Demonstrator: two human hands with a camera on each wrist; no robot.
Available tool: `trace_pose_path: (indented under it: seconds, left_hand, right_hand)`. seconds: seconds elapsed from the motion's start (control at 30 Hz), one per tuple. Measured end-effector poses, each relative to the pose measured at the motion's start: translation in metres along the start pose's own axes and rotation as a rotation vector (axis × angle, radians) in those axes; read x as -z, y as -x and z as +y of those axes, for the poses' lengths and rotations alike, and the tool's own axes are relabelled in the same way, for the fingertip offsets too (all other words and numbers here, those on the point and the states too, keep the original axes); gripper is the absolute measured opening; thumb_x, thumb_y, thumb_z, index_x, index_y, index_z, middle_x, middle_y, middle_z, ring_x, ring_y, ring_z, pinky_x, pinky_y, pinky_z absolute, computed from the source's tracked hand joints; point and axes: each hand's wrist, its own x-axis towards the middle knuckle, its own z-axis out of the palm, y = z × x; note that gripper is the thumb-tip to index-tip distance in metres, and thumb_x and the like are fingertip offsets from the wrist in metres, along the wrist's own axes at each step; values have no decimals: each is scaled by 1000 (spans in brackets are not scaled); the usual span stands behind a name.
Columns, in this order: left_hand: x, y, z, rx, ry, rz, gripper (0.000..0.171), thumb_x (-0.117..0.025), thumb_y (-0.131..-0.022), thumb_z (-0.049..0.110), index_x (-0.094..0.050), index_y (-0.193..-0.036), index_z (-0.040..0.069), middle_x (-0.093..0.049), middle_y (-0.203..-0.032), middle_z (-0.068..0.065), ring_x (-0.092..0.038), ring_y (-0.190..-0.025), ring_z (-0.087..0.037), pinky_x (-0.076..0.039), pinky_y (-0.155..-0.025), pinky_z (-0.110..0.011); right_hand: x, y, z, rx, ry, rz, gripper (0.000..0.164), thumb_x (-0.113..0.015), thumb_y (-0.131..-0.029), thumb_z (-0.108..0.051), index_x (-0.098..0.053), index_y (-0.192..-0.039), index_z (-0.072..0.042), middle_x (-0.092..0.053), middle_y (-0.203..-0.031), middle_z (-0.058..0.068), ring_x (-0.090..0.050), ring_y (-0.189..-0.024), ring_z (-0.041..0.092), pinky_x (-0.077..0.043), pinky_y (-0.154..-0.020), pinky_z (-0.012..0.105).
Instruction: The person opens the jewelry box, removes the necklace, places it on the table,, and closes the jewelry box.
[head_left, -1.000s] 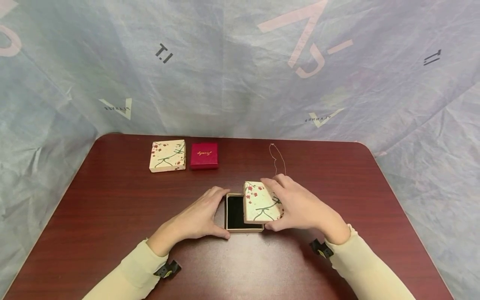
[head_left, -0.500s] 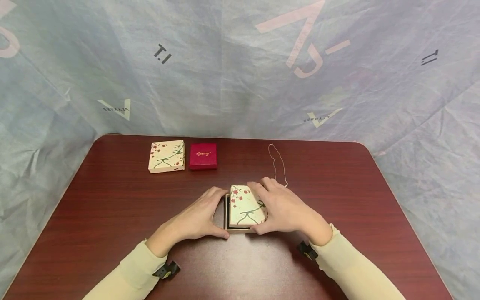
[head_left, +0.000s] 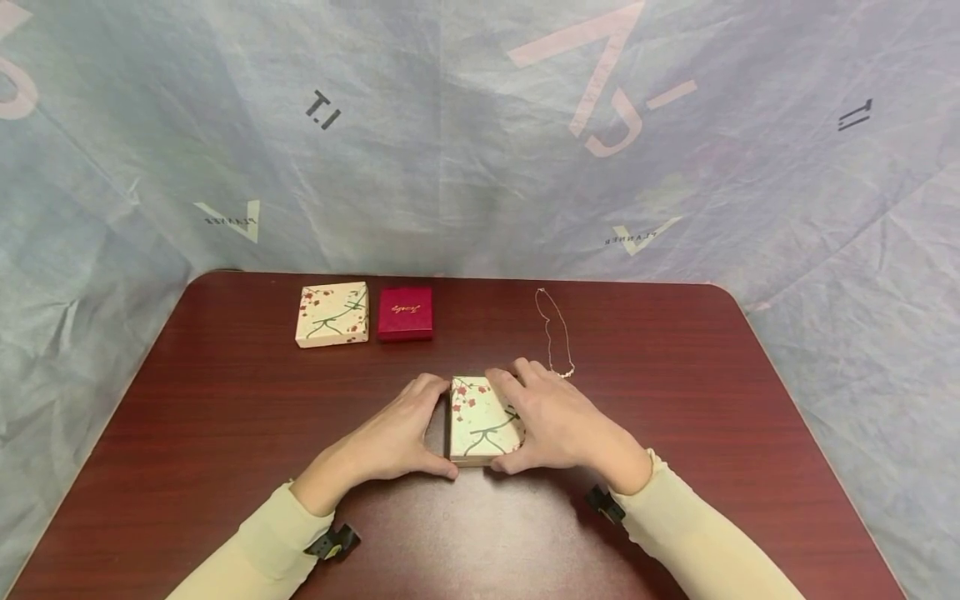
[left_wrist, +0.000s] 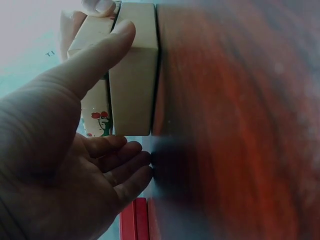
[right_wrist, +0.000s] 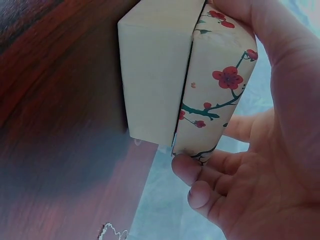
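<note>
A cream cardboard box with red blossoms stands at the table's near middle in the head view. Its lid (head_left: 474, 421) lies level over the cream base (right_wrist: 152, 75), with a thin dark line running between them in both wrist views. My right hand (head_left: 558, 421) grips the lid from the right, thumb on the near side and fingers on the far side. From the left, my left hand (head_left: 386, 433) holds the base, its thumb (left_wrist: 122, 42) along the near wall and its fingertips at the far side. The inside of the box is hidden.
Farther back on the brown table (head_left: 225, 417) lie a second blossom-patterned box (head_left: 332, 314) and a red jewelry box (head_left: 405, 314) with gold lettering. A thin chain necklace (head_left: 567, 342) lies beyond my right hand. Grey printed cloth (head_left: 450, 167) hangs behind the table.
My right hand has moved left and down with the lid, which now covers the base and its black interior. The necklace's near end has come into sight. My left hand stays in place.
</note>
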Motion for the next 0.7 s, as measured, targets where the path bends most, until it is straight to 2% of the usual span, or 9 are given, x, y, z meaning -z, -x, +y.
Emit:
trace_pose_path:
  seconds: [0.27, 0.7]
  left_hand:
    - [0, 1, 0, 21, 3, 0, 116, -102, -66, 43, -42, -152, -6, -46, -146, -12, -43, -139, -26, -39, -118, -45]
    - [1, 2, 2, 5, 18, 1, 120, -104, -64, 40, -39, -154, -5, -45, -146, -10, -43, -138, -25, -39, -118, -45]
  right_hand:
    - [-3, 0, -2, 11, 19, -16, 114, -88, -63, -70, -48, -154, -13, -51, -112, 1, -51, -98, 18, -50, -78, 36]
    - [-5, -1, -4, 5, 35, -42, 113, -89, -63, -69, -48, -153, -13, -51, -112, 1, -51, -98, 18, -51, -81, 36]
